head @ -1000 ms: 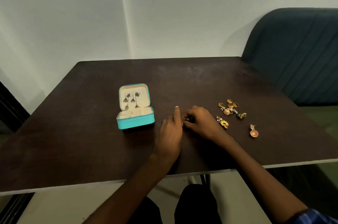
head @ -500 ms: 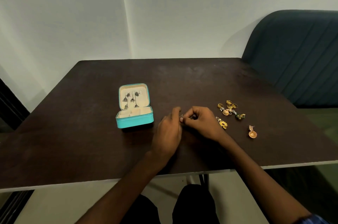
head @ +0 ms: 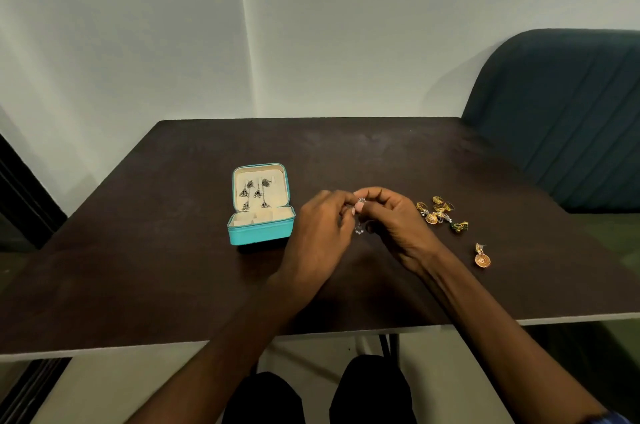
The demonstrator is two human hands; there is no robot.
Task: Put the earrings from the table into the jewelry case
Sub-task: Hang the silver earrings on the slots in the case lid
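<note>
I am watching both hands lifting off the table now; left hand and right hand are pinching a silver earring between them; the jewelry case is waiting open beside.

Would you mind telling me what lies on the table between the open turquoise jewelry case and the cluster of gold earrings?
In the head view, both hands: left hand and right hand, pinching a small silver earring between them.
</note>
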